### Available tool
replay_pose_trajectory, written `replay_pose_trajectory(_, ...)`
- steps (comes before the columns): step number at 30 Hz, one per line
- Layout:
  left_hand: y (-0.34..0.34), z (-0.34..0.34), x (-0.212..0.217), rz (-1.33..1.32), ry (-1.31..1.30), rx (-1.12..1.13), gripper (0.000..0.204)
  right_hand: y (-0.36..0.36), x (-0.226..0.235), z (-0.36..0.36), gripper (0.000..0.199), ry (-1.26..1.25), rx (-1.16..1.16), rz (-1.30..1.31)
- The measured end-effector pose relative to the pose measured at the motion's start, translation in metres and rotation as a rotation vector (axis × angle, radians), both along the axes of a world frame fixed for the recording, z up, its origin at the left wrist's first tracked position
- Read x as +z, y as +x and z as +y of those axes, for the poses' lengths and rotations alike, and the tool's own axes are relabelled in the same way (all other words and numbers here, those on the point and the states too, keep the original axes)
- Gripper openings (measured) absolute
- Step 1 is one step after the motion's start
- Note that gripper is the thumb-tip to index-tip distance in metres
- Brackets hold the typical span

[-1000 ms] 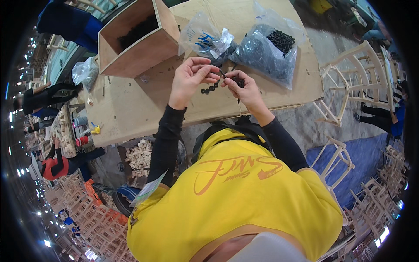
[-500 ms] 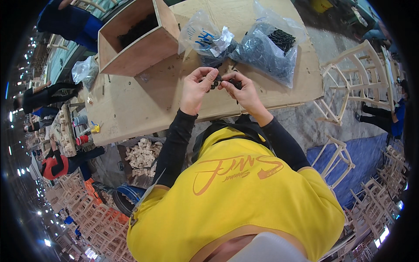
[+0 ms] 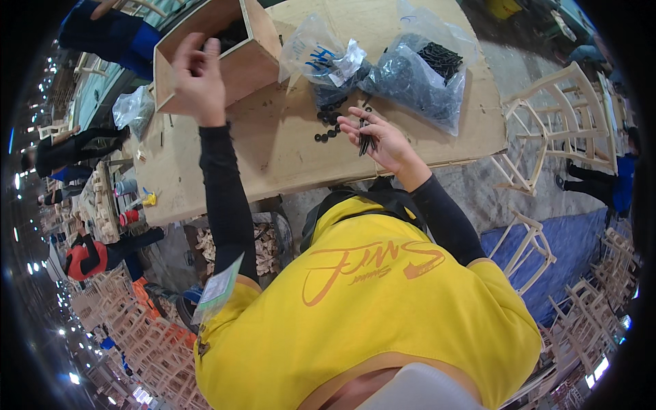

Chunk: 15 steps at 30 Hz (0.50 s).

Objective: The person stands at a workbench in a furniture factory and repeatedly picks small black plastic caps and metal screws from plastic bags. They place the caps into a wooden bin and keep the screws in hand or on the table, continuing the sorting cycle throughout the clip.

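Observation:
My left hand is raised at the near left side of an open wooden box. Its fingers are loosely curved and apart, and I see nothing in them. Dark small parts lie inside the box, partly behind that hand. In my right hand a small bunch of long black screws rests across the fingers, which are half extended. Small round black pieces are scattered on the table just left of the right hand.
Beyond my right hand, two clear plastic bags of black hardware lie on the board-topped table. Another bag sits at the far left. Pale wooden chairs stand on the right; other people work on the left and right.
My left hand has left the right one and moved up and left to the box. The right hand has turned and opened out, showing the screws; round black pieces now show on the table.

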State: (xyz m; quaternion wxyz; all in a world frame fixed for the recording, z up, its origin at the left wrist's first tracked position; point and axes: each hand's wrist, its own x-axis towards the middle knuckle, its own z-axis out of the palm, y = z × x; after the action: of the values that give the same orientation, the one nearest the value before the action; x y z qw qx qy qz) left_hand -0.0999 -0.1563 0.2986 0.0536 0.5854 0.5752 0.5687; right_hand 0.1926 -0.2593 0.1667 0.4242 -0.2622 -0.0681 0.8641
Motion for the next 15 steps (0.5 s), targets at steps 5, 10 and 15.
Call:
replay_pose_trajectory(5,0.012,-0.011,-0.008,-0.612,-0.206,-0.587,0.026,-0.001,-0.002,0.003,0.037,-0.132,-0.152,0.209)
replay_pose_trajectory(10,0.098,-0.077,-0.05,-0.651,-0.637,-0.771,0.024,-0.004,0.002,0.004,0.027,-0.215,-0.194,0.144)
replay_pose_trajectory(15,0.121,-0.102,-0.074,-0.602,-0.797,-0.713,0.018,-0.001,-0.02,0.006,0.023,-0.187,-0.141,0.267)
